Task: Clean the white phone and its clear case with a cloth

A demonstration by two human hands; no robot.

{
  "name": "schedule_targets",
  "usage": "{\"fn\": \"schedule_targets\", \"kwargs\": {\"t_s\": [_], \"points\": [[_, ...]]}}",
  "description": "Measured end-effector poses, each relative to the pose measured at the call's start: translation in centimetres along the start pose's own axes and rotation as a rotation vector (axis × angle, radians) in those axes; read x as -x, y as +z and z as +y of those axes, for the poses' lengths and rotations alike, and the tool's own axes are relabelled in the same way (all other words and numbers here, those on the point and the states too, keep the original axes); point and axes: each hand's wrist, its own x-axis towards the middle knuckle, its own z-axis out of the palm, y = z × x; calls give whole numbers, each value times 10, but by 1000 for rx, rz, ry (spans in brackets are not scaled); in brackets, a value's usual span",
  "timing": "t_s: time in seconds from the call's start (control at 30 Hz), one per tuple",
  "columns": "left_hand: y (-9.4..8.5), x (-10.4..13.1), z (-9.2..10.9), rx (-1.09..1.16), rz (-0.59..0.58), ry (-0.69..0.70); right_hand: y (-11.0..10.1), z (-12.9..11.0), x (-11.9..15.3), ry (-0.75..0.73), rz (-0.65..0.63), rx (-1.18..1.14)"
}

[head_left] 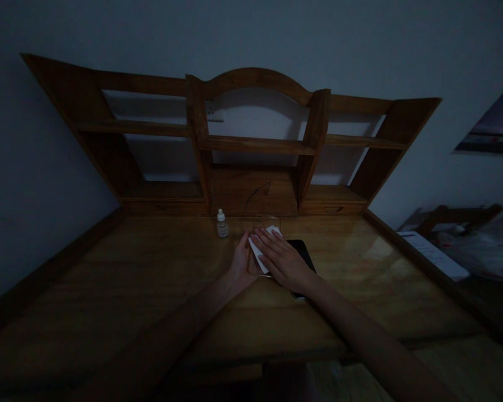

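My left hand (240, 264) grips the left edge of a clear phone case (252, 270), fingers partly hidden behind it. With its fingers together and laid along it, my right hand (283, 258) holds a folded white tissue (257, 255) pressed on the case. A black smartphone (302, 254) lies on the desk, partly covered by my right hand and wrist. Left of the case stands a small clear dropper bottle (222, 226) with a white top, upright and apart from both hands.
A wooden shelf unit (257, 146) rises along the back of the wooden desk (159, 273). Raised side boards edge the desk. To the right are a chair back (459, 215), white papers (438, 257) and a clear plastic bag (482, 251). The room is dim.
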Motion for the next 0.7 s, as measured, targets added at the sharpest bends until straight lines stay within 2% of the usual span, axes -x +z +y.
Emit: {"fn": "schedule_targets", "kwargs": {"t_s": [0.17, 0.27, 0.43, 0.7], "points": [[2, 2, 2, -8, -56, 89, 0, -4, 1, -96, -66, -9], [8, 7, 2, -28, -63, 99, 3, -4, 2, -124, -61, -38], [11, 8, 4, -43, -57, 96, 5, -1, 3, -77, -10, -82], [2, -3, 2, -107, -85, 72, 6, 9, 3, 81, 104, -69]]}}
